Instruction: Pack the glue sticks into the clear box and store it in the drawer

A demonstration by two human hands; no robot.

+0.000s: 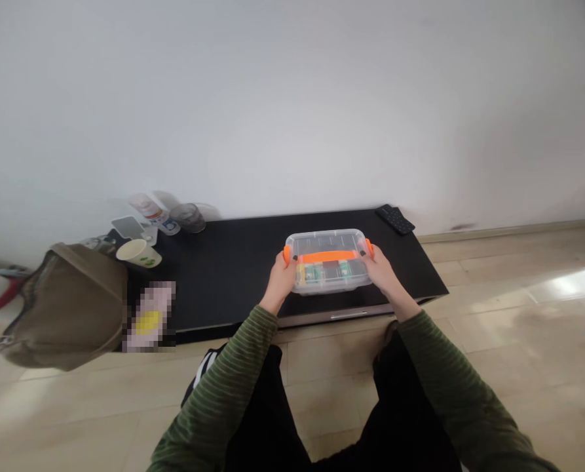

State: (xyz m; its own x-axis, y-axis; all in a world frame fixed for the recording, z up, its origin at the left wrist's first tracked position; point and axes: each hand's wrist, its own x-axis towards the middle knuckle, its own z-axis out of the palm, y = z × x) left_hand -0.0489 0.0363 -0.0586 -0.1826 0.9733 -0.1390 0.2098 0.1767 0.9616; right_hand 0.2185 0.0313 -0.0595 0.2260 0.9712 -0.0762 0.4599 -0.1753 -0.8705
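A clear plastic storage box [327, 278] with an orange handle [329, 256] across its lid is between my hands, over the front part of the black tabletop [233, 265]. My left hand [283, 274] grips its left end by the orange latch, thumb on the lid. At the opposite end, my right hand [378, 267] is closed the same way beside the other orange latch. Small green, white and yellow items show through the plastic; their kind is unclear. Whether the box touches the tabletop I cannot tell.
Two dark remote controls [395, 219] lie at the back right corner. On the left are a paper cup [139, 253], a spray can [154, 214], a dark glass [188, 217] and a brown bag [76, 301]. A pale wall [321, 111] stands behind.
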